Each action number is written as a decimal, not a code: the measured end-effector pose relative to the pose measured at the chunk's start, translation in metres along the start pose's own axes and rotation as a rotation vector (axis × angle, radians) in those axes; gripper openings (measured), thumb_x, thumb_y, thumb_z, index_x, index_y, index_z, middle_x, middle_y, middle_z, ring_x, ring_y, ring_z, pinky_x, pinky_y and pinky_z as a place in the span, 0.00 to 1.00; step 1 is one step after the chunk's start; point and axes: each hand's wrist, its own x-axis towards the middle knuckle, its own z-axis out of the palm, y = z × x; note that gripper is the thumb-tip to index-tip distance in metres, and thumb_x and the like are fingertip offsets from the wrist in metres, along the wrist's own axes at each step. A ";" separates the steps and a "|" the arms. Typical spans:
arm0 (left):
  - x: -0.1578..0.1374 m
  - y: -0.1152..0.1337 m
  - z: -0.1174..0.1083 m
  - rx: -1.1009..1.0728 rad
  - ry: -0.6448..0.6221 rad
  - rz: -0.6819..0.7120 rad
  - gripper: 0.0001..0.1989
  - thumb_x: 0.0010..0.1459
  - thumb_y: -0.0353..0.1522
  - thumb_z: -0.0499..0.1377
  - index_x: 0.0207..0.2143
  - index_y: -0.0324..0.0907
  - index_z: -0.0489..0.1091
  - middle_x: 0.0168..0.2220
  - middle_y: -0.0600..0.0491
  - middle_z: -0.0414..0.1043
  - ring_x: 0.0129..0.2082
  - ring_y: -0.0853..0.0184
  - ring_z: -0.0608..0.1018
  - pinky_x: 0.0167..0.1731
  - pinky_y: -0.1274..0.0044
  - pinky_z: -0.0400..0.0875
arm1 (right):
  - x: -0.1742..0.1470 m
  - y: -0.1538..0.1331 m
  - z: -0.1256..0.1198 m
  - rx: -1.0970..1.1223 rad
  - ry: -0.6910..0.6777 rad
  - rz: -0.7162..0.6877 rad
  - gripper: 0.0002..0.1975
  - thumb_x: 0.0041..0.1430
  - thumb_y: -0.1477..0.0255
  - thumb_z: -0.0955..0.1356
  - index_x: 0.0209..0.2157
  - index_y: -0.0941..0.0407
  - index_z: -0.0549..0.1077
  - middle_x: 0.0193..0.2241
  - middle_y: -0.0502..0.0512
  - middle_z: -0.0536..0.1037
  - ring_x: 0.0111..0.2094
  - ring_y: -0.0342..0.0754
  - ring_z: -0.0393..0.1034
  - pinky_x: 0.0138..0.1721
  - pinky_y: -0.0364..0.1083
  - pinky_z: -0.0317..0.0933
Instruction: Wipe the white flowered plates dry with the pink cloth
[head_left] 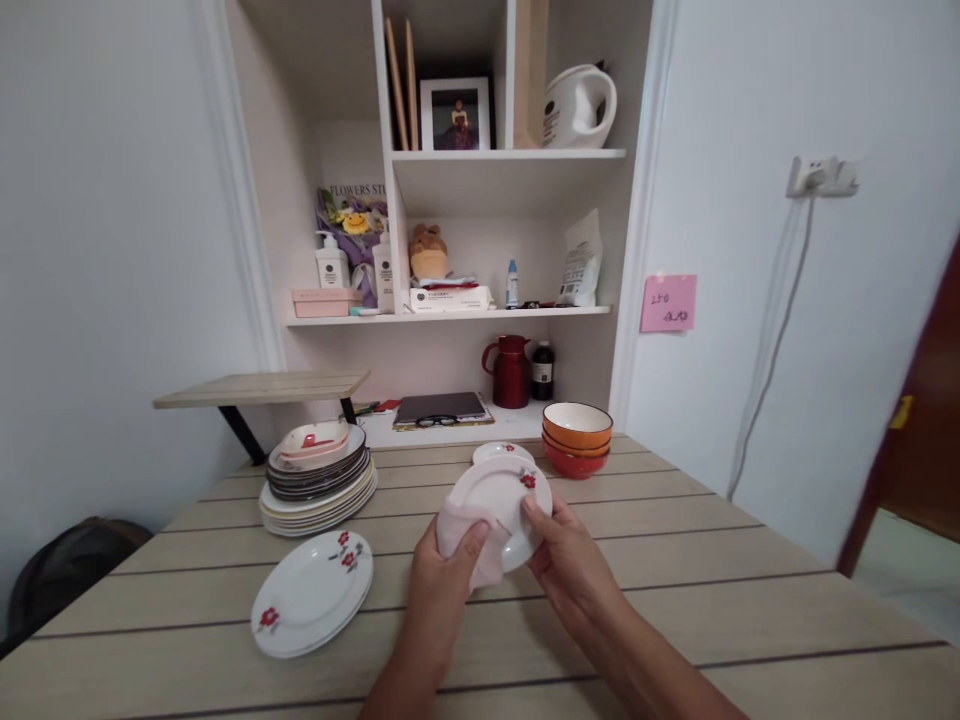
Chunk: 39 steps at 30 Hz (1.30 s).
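A small white plate (491, 487) with a red flower on its rim is held up over the table, tilted toward me. My right hand (566, 550) grips its right edge, thumb on the face and fingers behind. On the left edge, my left hand (448, 565) presses a pale pink cloth (480, 545) against the plate, its thumb on top of the cloth. Just behind lies another small flowered plate (491, 453), partly covered by the held one. Oval white plates (311, 595) with red flowers lie stacked to the left of my left hand.
A tall stack of plates (319, 510) topped by a pink-edged dish stands at the back left, near a small raised wooden shelf (262, 388). Orange and red bowls (577, 428) are stacked at the back right. Behind are a red jug (511, 372), a dark bottle (542, 372) and a laptop-like dark slab (440, 407).
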 end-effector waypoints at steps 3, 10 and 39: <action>-0.001 0.002 -0.002 0.010 0.009 -0.013 0.28 0.41 0.43 0.69 0.40 0.32 0.75 0.35 0.43 0.80 0.31 0.60 0.80 0.31 0.75 0.73 | 0.000 -0.004 0.000 -0.057 -0.045 0.037 0.22 0.49 0.65 0.74 0.46 0.55 0.71 0.39 0.54 0.79 0.32 0.46 0.70 0.33 0.44 0.64; 0.004 0.000 -0.010 0.210 -0.074 0.072 0.20 0.44 0.40 0.68 0.36 0.35 0.77 0.32 0.46 0.80 0.32 0.59 0.79 0.33 0.74 0.72 | -0.002 -0.025 -0.002 -0.672 -0.126 -0.347 0.11 0.51 0.70 0.71 0.38 0.53 0.70 0.32 0.47 0.74 0.33 0.46 0.67 0.33 0.41 0.59; 0.005 -0.011 -0.008 0.061 -0.046 -0.016 0.27 0.41 0.45 0.69 0.40 0.35 0.76 0.34 0.44 0.80 0.33 0.59 0.80 0.31 0.76 0.73 | 0.003 0.011 0.000 -0.039 0.066 -0.002 0.24 0.43 0.63 0.76 0.43 0.54 0.73 0.29 0.51 0.80 0.26 0.48 0.72 0.27 0.44 0.64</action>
